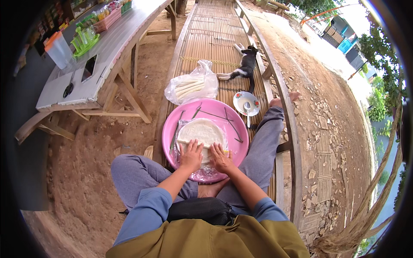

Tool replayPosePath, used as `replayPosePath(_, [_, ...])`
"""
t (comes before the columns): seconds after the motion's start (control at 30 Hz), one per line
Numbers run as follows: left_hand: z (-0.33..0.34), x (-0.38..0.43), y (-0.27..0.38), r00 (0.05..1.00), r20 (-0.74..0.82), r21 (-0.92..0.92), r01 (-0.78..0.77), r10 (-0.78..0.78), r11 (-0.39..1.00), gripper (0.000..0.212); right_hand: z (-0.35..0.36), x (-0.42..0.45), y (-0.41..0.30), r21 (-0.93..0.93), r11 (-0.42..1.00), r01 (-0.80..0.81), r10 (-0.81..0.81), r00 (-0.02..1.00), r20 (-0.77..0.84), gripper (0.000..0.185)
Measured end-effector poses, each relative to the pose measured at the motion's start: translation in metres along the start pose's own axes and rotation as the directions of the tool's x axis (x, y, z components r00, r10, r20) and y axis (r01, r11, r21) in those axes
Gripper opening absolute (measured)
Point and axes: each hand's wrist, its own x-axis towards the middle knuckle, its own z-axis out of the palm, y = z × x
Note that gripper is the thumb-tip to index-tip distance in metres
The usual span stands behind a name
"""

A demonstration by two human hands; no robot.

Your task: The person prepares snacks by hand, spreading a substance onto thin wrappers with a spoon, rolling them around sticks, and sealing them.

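Both hands rest on round flat white wrappers [201,130], which look like thin dough sheets, lying on clear plastic in a pink plastic basin [237,161]. My left hand [192,156] and my right hand [221,158] lie with fingers spread on a rolled edge that runs across the sheets. Neither hand is closed around anything. Thin green strips [213,114] lie on the basin's far part. Beyond the rim, a clear plastic bag [209,75] holds several pale rolls [190,87]. A floral bowl [242,101] with a metal spoon [247,109] stands to the right.
A black-and-white cat [246,66] lies on the bamboo slat bench [209,35], near its wooden rail [284,93]. At left, a wooden table [106,48] bears a phone [89,68], a plastic pitcher [59,51], a green rack [84,43] and a pink basket [108,20].
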Motion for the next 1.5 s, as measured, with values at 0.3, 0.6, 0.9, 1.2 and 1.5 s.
replayPosePath(0.3, [0.003, 0.015, -0.008, 1.000, -0.012, -0.028, -0.019, 0.019, 0.999, 0.054, -0.004, 0.010, 0.003, 0.029, 0.999, -0.019, 0.020, 1.000, -0.019, 0.063])
replayPosePath(0.6, [-0.003, 0.024, -0.012, 0.994, 0.105, -0.026, -0.020, 0.023, 0.999, 0.056, -0.001, 0.015, 0.006, 0.006, 1.000, -0.015, 0.016, 0.996, -0.090, 0.065])
replayPosePath(0.9, [-0.007, 0.019, -0.010, 0.991, 0.132, -0.004, -0.017, 0.017, 1.000, 0.056, 0.002, 0.013, 0.005, 0.021, 1.000, -0.007, 0.009, 0.995, -0.103, 0.064])
replayPosePath(1.2, [0.006, 0.049, -0.011, 0.981, -0.147, -0.004, -0.132, 0.130, 0.991, 0.024, -0.006, 0.026, 0.009, 0.028, 0.999, -0.043, 0.046, 0.994, -0.101, 0.065])
replayPosePath(1.5, [-0.012, 0.061, -0.011, 0.970, -0.154, -0.041, -0.194, 0.186, 0.980, 0.017, -0.014, 0.024, 0.021, 0.330, 0.929, -0.169, 0.280, 0.903, -0.326, 0.064])
